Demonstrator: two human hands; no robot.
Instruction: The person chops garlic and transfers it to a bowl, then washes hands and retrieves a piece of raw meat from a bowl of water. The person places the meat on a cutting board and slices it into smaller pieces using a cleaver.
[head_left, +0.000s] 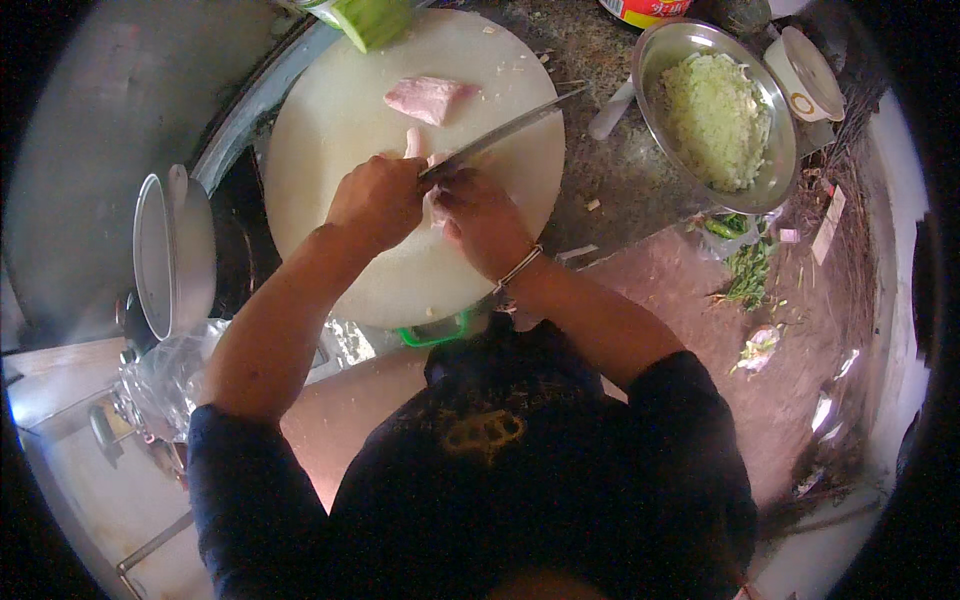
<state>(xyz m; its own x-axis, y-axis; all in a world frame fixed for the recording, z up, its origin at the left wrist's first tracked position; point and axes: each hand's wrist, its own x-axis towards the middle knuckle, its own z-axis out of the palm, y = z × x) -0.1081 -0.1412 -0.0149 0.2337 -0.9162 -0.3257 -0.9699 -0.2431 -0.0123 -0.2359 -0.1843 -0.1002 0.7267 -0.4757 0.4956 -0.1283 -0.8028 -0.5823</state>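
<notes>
My left hand (382, 196) is closed at the handle end of a long kitchen knife (506, 131), whose blade points to the upper right. Close beside it, my right hand (484, 221), with a bangle at its wrist, pinches a small piece of pale raw meat (436, 208) below the blade. Both hands are over a round white cutting board (322, 142). A larger chunk of pink raw meat (426, 99) lies farther back on the board. A narrow pale piece (414, 142) shows just beyond my left hand. The knife handle is hidden by my fingers.
A steel bowl of chopped pale green vegetable (716, 124) stands right, beside a white lidded tub (806, 75). A cut green vegetable (367, 22) rests at the board's back edge. A pale pot (191, 247) stands left. Greens (750, 274) lie on the floor at right.
</notes>
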